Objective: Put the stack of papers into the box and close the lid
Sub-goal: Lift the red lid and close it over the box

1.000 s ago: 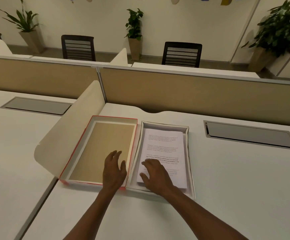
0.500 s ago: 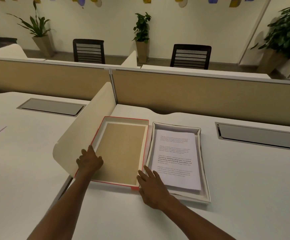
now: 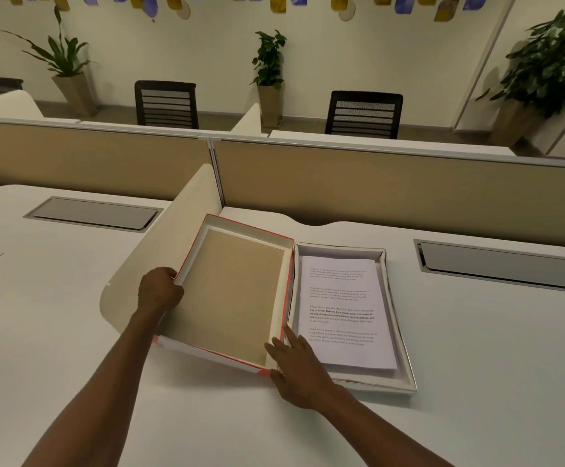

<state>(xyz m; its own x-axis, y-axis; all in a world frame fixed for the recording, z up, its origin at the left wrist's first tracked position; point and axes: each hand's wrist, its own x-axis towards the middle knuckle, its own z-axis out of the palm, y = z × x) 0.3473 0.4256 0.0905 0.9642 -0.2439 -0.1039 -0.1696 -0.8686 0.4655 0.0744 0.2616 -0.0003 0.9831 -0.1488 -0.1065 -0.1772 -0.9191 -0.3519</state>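
While left hand grips, lid has seemingly tilted.

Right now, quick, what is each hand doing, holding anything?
Left hand: closed on the left edge of the lid, tilting it up.
Right hand: open, fingers resting at the lid's near right corner, gripping nothing.

Single head view, looking forward and down, apparently close over desk
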